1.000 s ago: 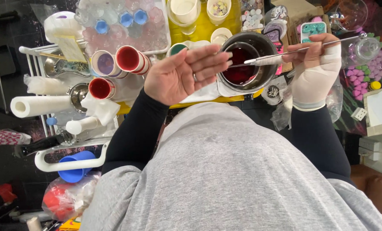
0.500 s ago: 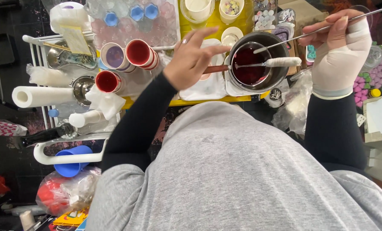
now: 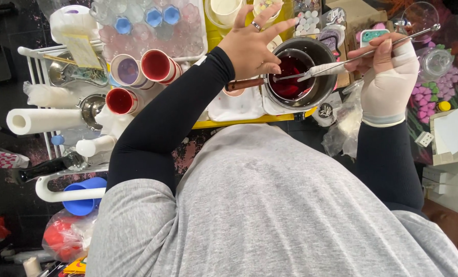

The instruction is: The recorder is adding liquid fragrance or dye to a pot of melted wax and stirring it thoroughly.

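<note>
I wear a grey top over long black sleeves. My left hand (image 3: 249,48) carries a ring on one finger; my right hand (image 3: 388,77) has a white wrap.

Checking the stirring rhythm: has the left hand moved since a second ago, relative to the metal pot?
Yes. The left hand has shifted right, toward the metal pot; it now rests at the pot's rim by the wooden handle, fingers spread.
</note>
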